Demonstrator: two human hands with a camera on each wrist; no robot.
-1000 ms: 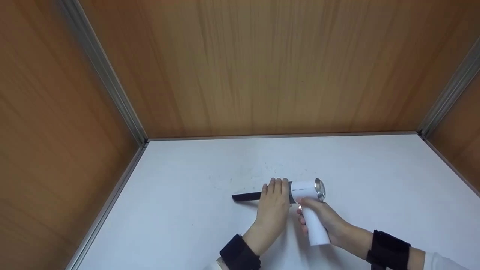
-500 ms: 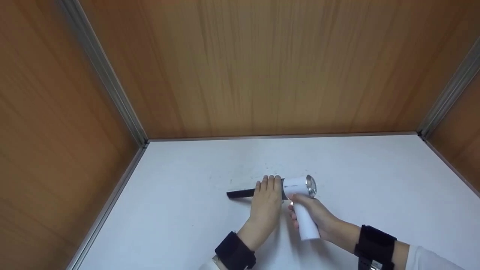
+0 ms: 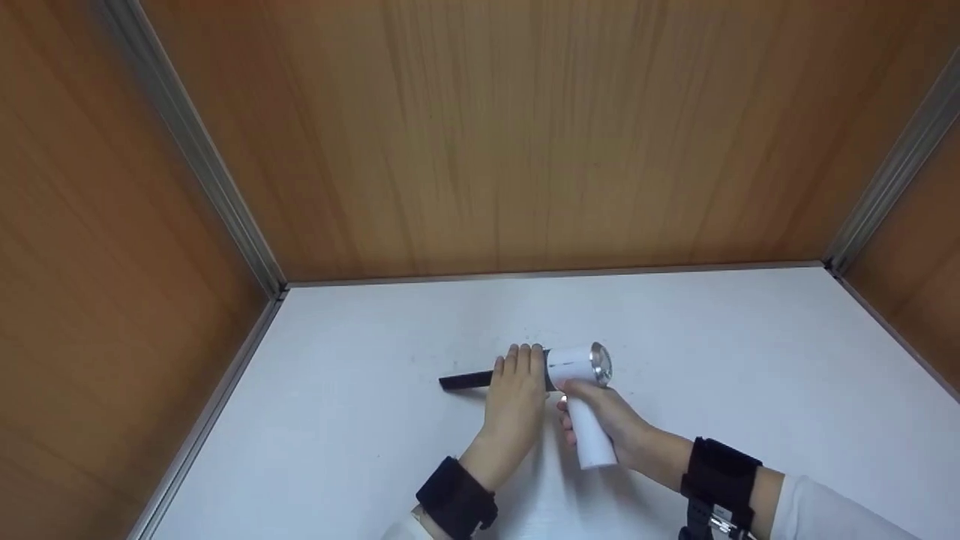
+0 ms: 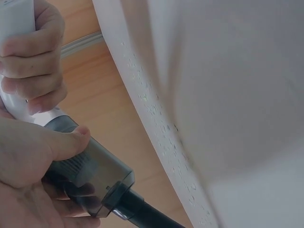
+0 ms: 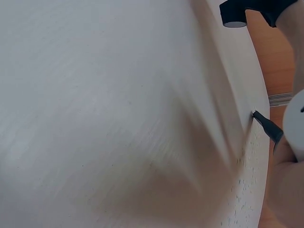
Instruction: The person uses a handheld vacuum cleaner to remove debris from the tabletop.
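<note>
A small handheld vacuum lies on the white table (image 3: 360, 435), with a white body (image 3: 574, 364), a silver end cap (image 3: 601, 364) and a thin black nozzle (image 3: 463, 380) pointing left. My left hand (image 3: 519, 382) grips it from above where the nozzle joins the body. In the left wrist view the thumb (image 4: 66, 142) and fingers curl round the grey dust cup (image 4: 95, 173). My right hand (image 3: 581, 409) grips the white handle (image 3: 591, 442). The right wrist view shows only the nozzle tip (image 5: 265, 124) over the table.
Wooden walls (image 3: 480, 135) with metal corner strips close the table at the back, left and right. Small dark specks (image 3: 525, 337) dot the surface just behind the vacuum. Black straps (image 3: 456, 499) sit on both wrists.
Both hands and the vacuum have moved left and slightly away across the table, and both grips are unchanged.
</note>
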